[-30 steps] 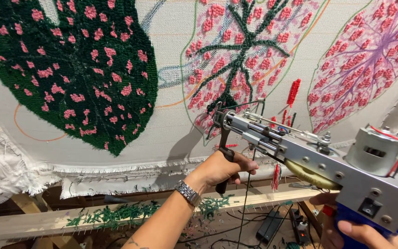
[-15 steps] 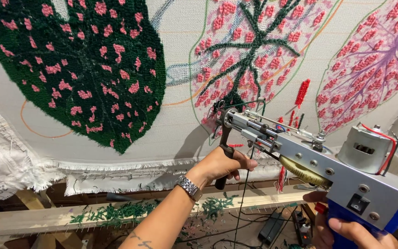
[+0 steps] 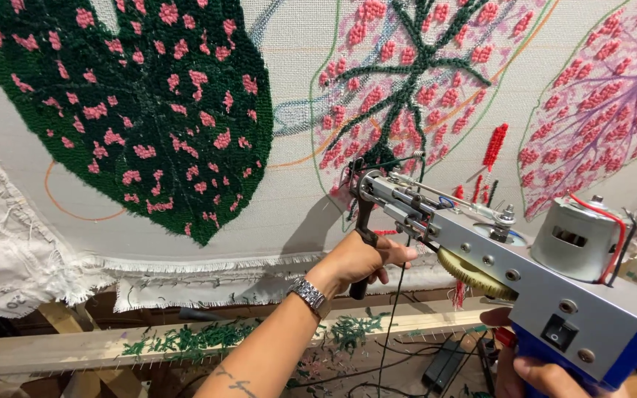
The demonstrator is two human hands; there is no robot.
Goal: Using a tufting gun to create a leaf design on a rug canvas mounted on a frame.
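I see the tufting gun (image 3: 510,273) held up against the stretched backing cloth (image 3: 296,88), its needle tip at the stem of the pink and green leaf (image 3: 414,88). The gun is grey metal with a blue rear casing, a silver motor on top (red wire looped over it) and a brass gear beneath. My left hand (image 3: 359,262) is closed around the black front handle (image 3: 363,236). My right hand (image 3: 532,372) wraps the blue rear grip, mostly out of view.
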